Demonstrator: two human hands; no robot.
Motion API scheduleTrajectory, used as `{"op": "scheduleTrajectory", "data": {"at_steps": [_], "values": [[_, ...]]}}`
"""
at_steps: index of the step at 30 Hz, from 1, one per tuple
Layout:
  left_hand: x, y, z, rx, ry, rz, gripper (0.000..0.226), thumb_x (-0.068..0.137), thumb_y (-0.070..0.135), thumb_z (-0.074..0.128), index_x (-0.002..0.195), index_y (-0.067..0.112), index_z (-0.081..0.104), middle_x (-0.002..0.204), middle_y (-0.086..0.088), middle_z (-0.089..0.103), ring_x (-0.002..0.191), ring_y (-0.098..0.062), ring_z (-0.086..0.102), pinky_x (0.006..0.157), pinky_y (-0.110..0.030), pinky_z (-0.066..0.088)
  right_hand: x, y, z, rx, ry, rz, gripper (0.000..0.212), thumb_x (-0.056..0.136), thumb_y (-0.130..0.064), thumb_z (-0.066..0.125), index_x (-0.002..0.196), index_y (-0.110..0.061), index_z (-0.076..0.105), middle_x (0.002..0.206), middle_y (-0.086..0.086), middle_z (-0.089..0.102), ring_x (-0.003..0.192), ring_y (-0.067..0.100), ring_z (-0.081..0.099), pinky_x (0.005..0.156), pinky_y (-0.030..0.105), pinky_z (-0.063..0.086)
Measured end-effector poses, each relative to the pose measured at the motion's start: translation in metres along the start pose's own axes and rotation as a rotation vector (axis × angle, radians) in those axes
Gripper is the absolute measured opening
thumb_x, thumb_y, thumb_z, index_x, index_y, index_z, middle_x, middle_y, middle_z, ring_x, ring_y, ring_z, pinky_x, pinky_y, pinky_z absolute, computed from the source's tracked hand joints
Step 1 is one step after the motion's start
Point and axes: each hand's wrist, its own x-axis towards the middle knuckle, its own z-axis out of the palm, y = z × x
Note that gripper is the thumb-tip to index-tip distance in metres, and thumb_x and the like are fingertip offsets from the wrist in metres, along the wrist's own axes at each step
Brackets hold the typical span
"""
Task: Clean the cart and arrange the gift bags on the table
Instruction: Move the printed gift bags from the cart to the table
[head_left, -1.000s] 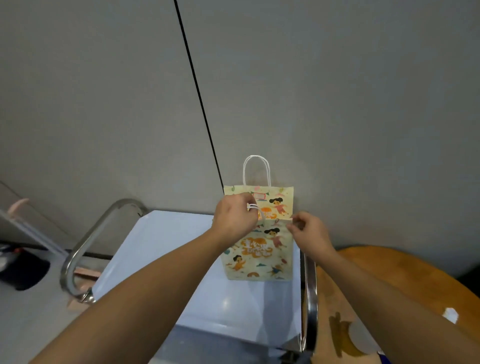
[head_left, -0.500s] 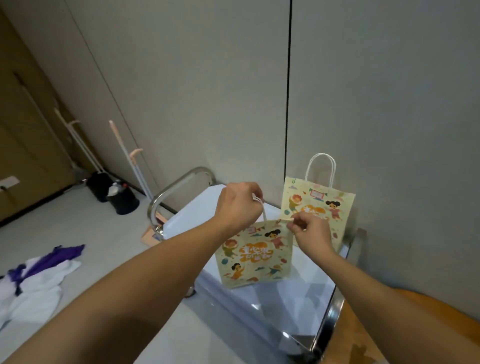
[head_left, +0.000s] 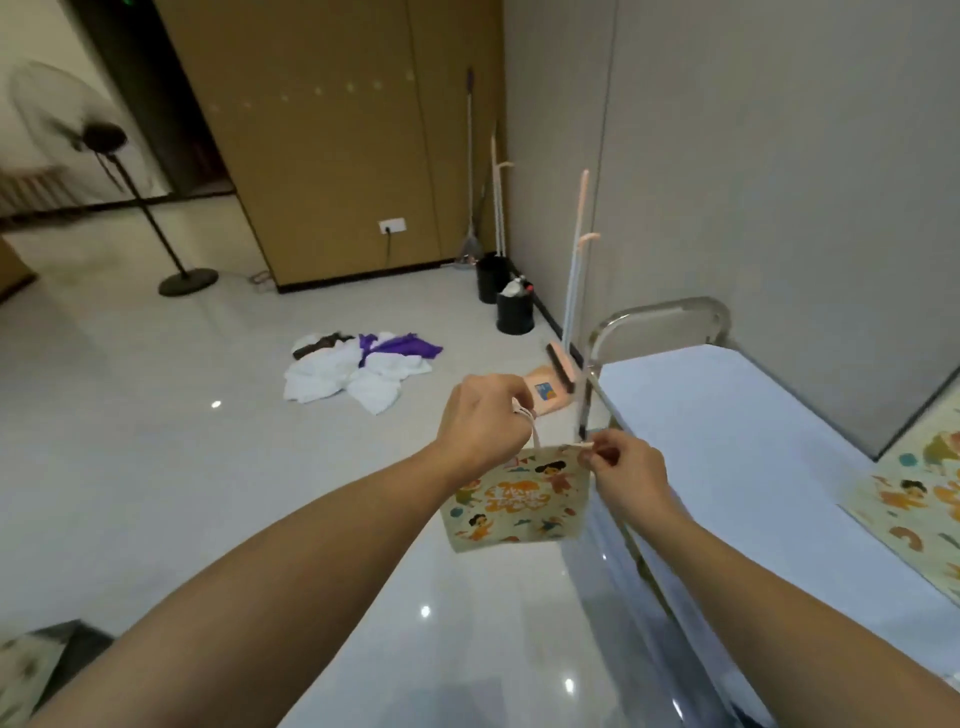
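- Hanging in the air left of the cart, over the floor, the bag was carried by both hands.
- Left hand gripped the cord handles; right hand pinched the top right corner.
- Risk, as I judged it: thin paper could tear at the pinched corner, or the bag could swing and clip the cart rail.
- It was flat, cream paper printed with cartoon children, and looked empty.

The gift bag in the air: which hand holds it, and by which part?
Both. The left hand grips the gift bag by its white cord handle; the right hand pinches its top right corner.
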Motion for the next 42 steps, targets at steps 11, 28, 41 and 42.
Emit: {"op": "scheduleTrajectory", "data": {"at_steps": [11, 28, 41, 42], "values": [[-0.222, -0.218, -0.142, 0.082, 0.195, -0.485, 0.033, 0.082, 0.001, 0.058, 0.098, 0.024, 0.076, 0.090, 0.003, 0.072, 0.079, -0.015, 0.062, 0.067, -0.026, 0.052, -0.151, -0.153, 0.251, -0.121, -0.582, -0.335, 0.004, 0.090, -0.019, 0.071, 0.088, -0.022, 0.074, 0.078, -0.009, 0.069, 0.076, 0.014, 0.063, 0.065, 0.026, 0.043], [-0.498, -0.414, -0.285, 0.196, 0.543, -1.343, 0.031, 0.078, 0.001, 0.052, 0.090, 0.022, 0.071, 0.081, 0.003, 0.065, 0.082, -0.024, 0.064, 0.070, -0.034, 0.055, -0.390, -0.356, 0.551, -0.197, -1.381, -0.901, 0.013, 0.091, -0.024, 0.069, 0.101, -0.020, 0.075, 0.090, -0.007, 0.071, 0.093, 0.016, 0.067, 0.078, 0.028, 0.049], [-0.527, -0.535, -0.350, 0.187, 0.660, -1.629, 0.029, 0.083, 0.000, 0.053, 0.088, 0.023, 0.071, 0.086, 0.005, 0.065, 0.085, -0.018, 0.060, 0.066, -0.030, 0.047, -0.430, -0.439, 0.683, -0.219, -1.617, -0.797, 0.034, 0.092, -0.023, 0.071, 0.126, -0.016, 0.070, 0.108, -0.002, 0.074, 0.104, 0.014, 0.067, 0.094, 0.028, 0.050], [-0.529, -0.545, -0.352, 0.176, 0.670, -1.632, 0.030, 0.083, 0.000, 0.053, 0.087, 0.023, 0.070, 0.089, 0.003, 0.067, 0.085, -0.019, 0.060, 0.066, -0.030, 0.047, -0.430, -0.443, 0.691, -0.227, -1.629, -0.784, 0.034, 0.092, -0.022, 0.070, 0.126, -0.016, 0.070, 0.111, 0.000, 0.074, 0.105, 0.014, 0.067, 0.094, 0.028, 0.051]]}}
